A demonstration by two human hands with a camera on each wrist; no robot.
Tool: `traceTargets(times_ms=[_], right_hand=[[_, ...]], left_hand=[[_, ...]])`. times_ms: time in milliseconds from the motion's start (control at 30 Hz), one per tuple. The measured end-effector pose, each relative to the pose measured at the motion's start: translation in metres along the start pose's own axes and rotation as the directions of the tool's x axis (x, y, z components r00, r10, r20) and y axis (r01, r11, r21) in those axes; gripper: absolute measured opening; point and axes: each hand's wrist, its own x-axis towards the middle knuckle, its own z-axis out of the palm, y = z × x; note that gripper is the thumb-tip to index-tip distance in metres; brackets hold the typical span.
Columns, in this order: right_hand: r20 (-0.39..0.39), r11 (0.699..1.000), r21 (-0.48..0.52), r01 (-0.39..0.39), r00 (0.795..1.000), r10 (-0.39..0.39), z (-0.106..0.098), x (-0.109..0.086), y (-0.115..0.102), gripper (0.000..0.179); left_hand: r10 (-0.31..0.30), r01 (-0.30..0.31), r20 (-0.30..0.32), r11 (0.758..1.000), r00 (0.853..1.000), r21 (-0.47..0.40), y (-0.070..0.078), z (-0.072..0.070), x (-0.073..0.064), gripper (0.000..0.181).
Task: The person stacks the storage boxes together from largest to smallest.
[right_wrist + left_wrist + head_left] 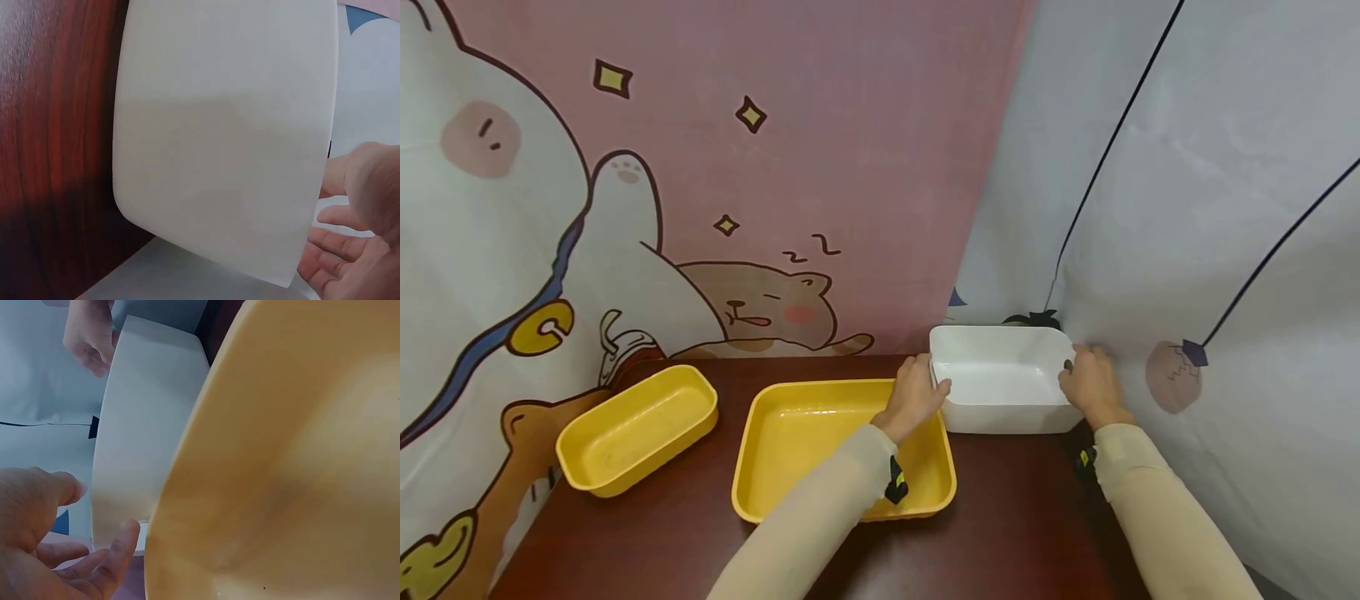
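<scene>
A white rectangular plastic bin (1000, 417) stands at the back right of the table, close to the wall cloth. My left hand (913, 398) holds its left end, thumb over the rim and fingers outside, between the bin and a large yellow tray (790, 467). At the opposite end, my right hand (1092, 385) grips the rim around a small hole, with the thumb partly hidden behind the front wall in the right wrist view. The bin's long side (219, 137) shows smooth and plain there. Nothing is visible inside the bin.
A smaller yellow tray (636, 425) sits angled at the table's left. The dark red-brown table (1000, 517) meets a cartoon-printed cloth (850, 167) at the back and a pale cloth (1247, 275) on the right. My left forearm passes over the large tray.
</scene>
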Motion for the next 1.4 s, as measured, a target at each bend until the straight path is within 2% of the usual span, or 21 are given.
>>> traceTargets(times_ms=[167, 367, 600, 767, 1000, 1200, 1400], right_hand=[[-0.016, 0.999, -0.032, 0.033, 0.999, -0.033, -0.001, 0.004, 0.005, 0.056], [0.02, 0.998, -0.023, 0.057, 0.998, -0.056, -0.002, 0.01, 0.013, 0.05], [0.103, 0.999, -0.043, -0.011, 0.995, 0.015, -0.006, 0.015, 0.016, 0.051], [0.143, 0.997, -0.071, -0.033, 0.989, 0.043, -0.009, 0.018, 0.02, 0.04], [0.159, 0.994, -0.103, -0.041, 0.986, 0.057, -0.009, 0.024, 0.025, 0.033], [0.182, 0.991, -0.096, -0.091, 0.977, 0.108, -0.009, 0.028, 0.027, 0.033], [0.185, 0.99, -0.099, -0.102, 0.976, 0.119, -0.008, 0.028, 0.026, 0.03]], left_hand=[[-0.024, 0.024, 0.007, 1.0, 1.0, -0.01, -0.002, 0.004, 0.004, 0.061], [-0.026, 0.027, 0.015, 0.999, 1.0, -0.027, -0.001, 0.008, 0.01, 0.063], [-0.047, 0.047, 0.007, 0.999, 0.999, -0.008, 0.003, 0.01, 0.012, 0.056], [-0.031, 0.031, 0.005, 0.999, 1.0, -0.021, 0.001, 0.011, 0.014, 0.047], [-0.019, 0.019, 0.004, 0.998, 1.0, -0.057, 0.0, 0.011, 0.016, 0.04], [-0.024, 0.025, 0.012, 0.997, 1.0, -0.073, 0.0, 0.011, 0.017, 0.041], [-0.045, 0.046, 0.019, 0.996, 0.999, -0.073, 0.001, 0.011, 0.016, 0.044]])
